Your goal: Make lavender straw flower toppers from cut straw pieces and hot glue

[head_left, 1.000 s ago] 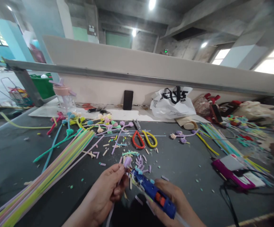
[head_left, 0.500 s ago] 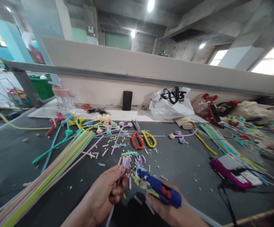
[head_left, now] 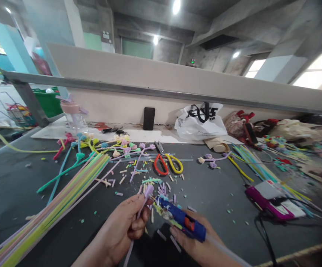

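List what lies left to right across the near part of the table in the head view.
Straw bundle → left hand gripping a purple stem → glue gun → magenta box.

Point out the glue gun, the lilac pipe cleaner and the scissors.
glue gun [head_left: 179,216], head view, on its blue body.
lilac pipe cleaner [head_left: 149,190], head view, on its curled top end.
scissors [head_left: 162,155], head view, where the red and yellow handles meet.

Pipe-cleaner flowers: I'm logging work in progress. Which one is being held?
The lilac flower pinched in the left hand, right by the glue gun; the other flowers lie loose on the table.
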`<state>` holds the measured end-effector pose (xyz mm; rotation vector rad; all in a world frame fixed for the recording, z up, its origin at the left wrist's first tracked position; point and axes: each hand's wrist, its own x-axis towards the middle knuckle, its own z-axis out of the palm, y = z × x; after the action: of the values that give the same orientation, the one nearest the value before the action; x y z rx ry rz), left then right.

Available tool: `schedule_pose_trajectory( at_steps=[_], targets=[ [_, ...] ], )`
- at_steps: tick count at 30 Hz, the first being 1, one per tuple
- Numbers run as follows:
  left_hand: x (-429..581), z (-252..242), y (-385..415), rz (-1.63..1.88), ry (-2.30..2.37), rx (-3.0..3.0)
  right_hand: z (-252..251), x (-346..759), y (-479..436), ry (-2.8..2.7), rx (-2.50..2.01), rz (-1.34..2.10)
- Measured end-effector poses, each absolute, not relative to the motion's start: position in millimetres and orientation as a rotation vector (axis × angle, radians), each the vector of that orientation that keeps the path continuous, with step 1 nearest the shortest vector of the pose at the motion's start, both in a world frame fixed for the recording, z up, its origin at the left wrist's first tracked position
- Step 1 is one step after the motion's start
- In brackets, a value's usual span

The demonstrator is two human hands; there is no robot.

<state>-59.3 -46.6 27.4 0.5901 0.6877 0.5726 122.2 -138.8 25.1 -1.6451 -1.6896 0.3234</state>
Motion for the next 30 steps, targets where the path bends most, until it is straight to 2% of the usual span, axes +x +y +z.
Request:
schedule_pose_trajectory(
  at_steps=[4, 7, 10, 15, 21, 24, 28, 30],
  targets=[
    [-60, 25, -46, 0.586, 0.686, 0.578, 37, 129, -138, -1.672, -1.706, 0.412],
    [-61, 23, -46, 0.612, 0.689, 0.568, 42, 145, -137, -1.715, -1.786, 0.343],
    [-62, 23, -46, 0.637, 0.702, 0.549, 37, 172, -134, -1.798, -1.886, 0.193],
    [-61, 24, -44, 0.652, 0.721, 0.528, 22, 224, -128, -1.855, -2.157, 0.267],
    [-61, 22, -45, 0.660, 0.717, 0.538, 22, 255, -124, -1.836, -2.302, 0.202],
    [-62, 22, -45, 0.660, 0.722, 0.533, 27, 260, -122, -1.875, -2.347, 0.158],
    [-62, 24, -46, 0.658, 0.736, 0.515, 40, 243, -118, -1.817, -2.372, -0.074],
    [-62, 25, -45, 0.654, 0.745, 0.508, 44, 223, -115, -1.836, -2.322, -0.028]
  ],
)
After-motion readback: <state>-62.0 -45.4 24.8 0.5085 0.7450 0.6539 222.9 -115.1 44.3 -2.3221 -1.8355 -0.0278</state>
